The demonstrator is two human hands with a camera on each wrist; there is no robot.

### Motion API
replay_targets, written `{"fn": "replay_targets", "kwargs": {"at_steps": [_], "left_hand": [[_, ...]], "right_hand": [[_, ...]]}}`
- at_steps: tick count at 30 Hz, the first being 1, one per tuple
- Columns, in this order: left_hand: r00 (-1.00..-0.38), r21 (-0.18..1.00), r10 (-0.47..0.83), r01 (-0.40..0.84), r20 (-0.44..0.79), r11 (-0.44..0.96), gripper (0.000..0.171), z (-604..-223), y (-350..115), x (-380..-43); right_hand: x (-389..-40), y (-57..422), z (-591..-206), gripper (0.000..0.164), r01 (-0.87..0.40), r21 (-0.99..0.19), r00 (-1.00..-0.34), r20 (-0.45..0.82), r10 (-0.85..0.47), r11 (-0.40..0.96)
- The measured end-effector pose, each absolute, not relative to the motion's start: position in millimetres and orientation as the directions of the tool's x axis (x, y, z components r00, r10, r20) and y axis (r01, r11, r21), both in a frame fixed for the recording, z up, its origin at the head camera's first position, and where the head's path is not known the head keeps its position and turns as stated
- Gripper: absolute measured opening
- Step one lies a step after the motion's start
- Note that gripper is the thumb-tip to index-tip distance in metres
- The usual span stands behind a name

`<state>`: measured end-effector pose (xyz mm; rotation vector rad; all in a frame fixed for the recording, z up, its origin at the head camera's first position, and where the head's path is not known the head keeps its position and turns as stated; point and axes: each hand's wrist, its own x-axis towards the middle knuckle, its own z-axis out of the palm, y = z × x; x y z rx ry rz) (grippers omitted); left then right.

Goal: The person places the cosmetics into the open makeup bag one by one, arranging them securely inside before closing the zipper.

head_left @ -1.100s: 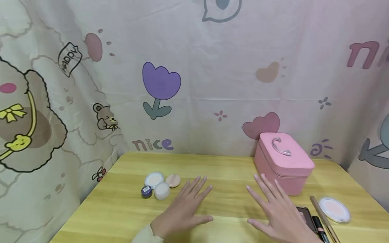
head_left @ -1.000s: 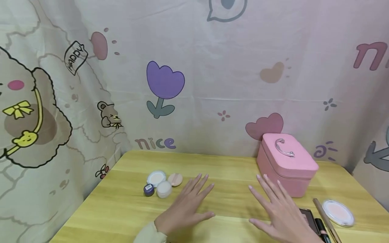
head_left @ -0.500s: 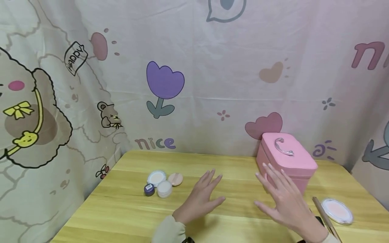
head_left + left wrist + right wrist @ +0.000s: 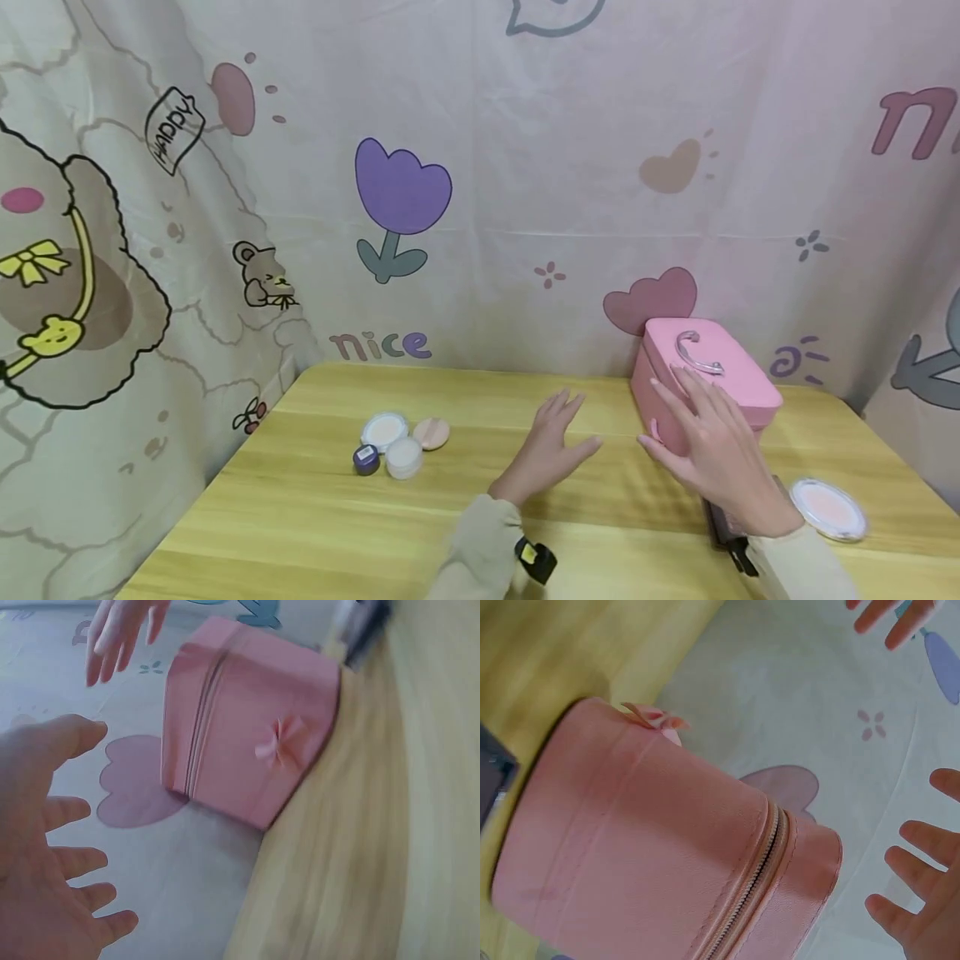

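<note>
A pink zippered cosmetic case (image 4: pixel 720 358) with a silver handle stands at the back right of the table. My right hand (image 4: pixel 712 446) hovers before it, fingers spread, overlapping its front in the head view. Left of the case my left hand (image 4: pixel 547 450) is held above the table with its fingers apart and nothing in it. In the left wrist view, a bow (image 4: pixel 285 742) decorates the side of the case (image 4: pixel 240 712). The zip (image 4: pixel 746 885) runs closed below the lid in the right wrist view.
On the left of the wooden table (image 4: pixel 300 517) sit a round white compact (image 4: pixel 385 431), a powder puff (image 4: pixel 431 433), a white jar (image 4: pixel 404 458) and a small purple jar (image 4: pixel 366 459). A round compact (image 4: pixel 828 508) and a dark palette (image 4: pixel 720 525) lie at the right.
Both hands have moved forward and toward the right. The right hand has come up in front of the pink case, and the left has drifted away from the jars.
</note>
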<state>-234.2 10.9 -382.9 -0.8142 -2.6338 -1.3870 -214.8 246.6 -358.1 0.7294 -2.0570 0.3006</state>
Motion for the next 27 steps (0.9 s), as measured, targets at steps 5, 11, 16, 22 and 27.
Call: {"fn": "replay_targets", "kwargs": {"at_steps": [5,11,16,22,27], "left_hand": [[-0.853,0.779,0.423,0.48,0.306,0.404,0.066,-382,40,-241],[-0.868,0.816,0.393,0.449,0.303,0.363,0.066,-384,70,-247],[-0.901,0.87,0.348,0.374,0.259,0.32,0.066,-389,87,-252],[-0.918,0.904,0.33,0.32,0.221,0.284,0.066,-393,106,-259],[-0.953,0.957,0.272,0.194,0.132,0.217,0.068,-392,115,-262]], "right_hand": [[-225,249,-350,0.076,-0.583,0.025,-0.422,0.845,-0.329,0.812],[-233,264,-334,0.078,-0.526,-0.076,-0.479,0.849,-0.222,0.847],[-238,276,-321,0.065,-0.434,-0.171,-0.604,0.784,-0.145,0.884],[-244,289,-319,0.068,-0.303,-0.234,-0.711,0.701,-0.055,0.924],[-250,303,-323,0.074,-0.168,-0.333,-0.822,0.567,0.054,0.928]]}}
